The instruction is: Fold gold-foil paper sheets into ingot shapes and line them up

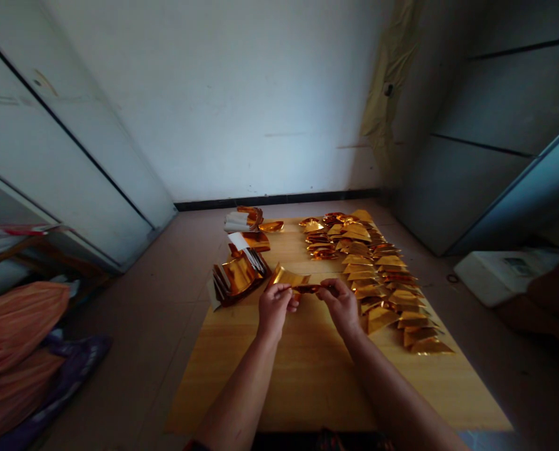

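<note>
Two hands on one part, head view only: left hand and right hand each pinch an end of a gold foil piece between thumb and fingers, just right of frame centre and below mid-height. Long axis runs left-right across the frame, roughly level, straight between the two grips; neither hand is nearer, each is at its own end. Piece looks held just above the wooden table, but the light is dim and fingers cover the ends, so contact and fold state are hard to call. A loose gold sheet lies right behind it, up-frame, closer to the left hand. Fanned foil stack sits left of the left hand, well apart from the right. Folded foil pieces lie in overlapping columns right of the right hand, running from upper centre-right to lower right; nearest ones are just beside that wrist. Text check: purple bag, lower left, has pale marks, not legible. White box, right edge, carries a dark patch, maybe a label, unreadable. No brand I can read anywhere.
</note>
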A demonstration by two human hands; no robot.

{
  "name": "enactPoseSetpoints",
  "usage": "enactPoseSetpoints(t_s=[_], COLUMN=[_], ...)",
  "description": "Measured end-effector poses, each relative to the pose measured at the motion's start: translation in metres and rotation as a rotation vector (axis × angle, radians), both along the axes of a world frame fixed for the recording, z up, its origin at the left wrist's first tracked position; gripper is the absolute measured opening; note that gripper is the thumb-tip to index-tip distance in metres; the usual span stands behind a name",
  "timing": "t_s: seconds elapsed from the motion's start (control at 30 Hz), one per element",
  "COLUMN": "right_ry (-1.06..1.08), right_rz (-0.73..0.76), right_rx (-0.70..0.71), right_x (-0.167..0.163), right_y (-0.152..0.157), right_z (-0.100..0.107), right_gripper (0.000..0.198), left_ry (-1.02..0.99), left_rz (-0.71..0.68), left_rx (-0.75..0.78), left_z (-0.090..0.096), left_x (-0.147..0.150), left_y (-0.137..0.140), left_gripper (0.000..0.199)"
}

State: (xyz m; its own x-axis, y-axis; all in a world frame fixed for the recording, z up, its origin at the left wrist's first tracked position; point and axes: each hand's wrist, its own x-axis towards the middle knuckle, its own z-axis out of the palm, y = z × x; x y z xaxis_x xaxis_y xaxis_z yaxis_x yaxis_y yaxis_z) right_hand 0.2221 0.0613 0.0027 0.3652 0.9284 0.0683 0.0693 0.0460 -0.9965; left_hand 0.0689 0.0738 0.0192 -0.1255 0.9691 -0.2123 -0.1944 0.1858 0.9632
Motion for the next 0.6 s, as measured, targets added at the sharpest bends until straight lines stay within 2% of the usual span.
enactPoseSetpoints(t_s=[0.23, 0.37, 0.47, 0.6], right_ry=[-0.319, -0.393, -0.378, -0.286], right_rz=[-0.043, -0.043, -0.058, -0.072], right_rx=[0.17, 0.237, 0.217, 0.114], right_x=[0.008, 0.01, 0.009, 0.007], right_y=[0.0, -0.001, 0.0, 0.002], right_z=[0.008, 0.013, 0.012, 0.007], right_gripper=[0.01, 0.009, 0.011, 0.016], left_ry=[0.052, 0.042, 0.028, 0.021], left_rz=[0.0, 0.009, 0.012, 0.015], left_rx=[0.08, 0.097, 0.095, 0.093], left_z=[-0.001, -0.003, -0.003, -0.005], left_x=[-0.001, 0.001, 0.001, 0.001], left_y=[0.001, 0.001, 0.002, 0.003], left_gripper=[0.03, 0.03, 0.029, 0.029])
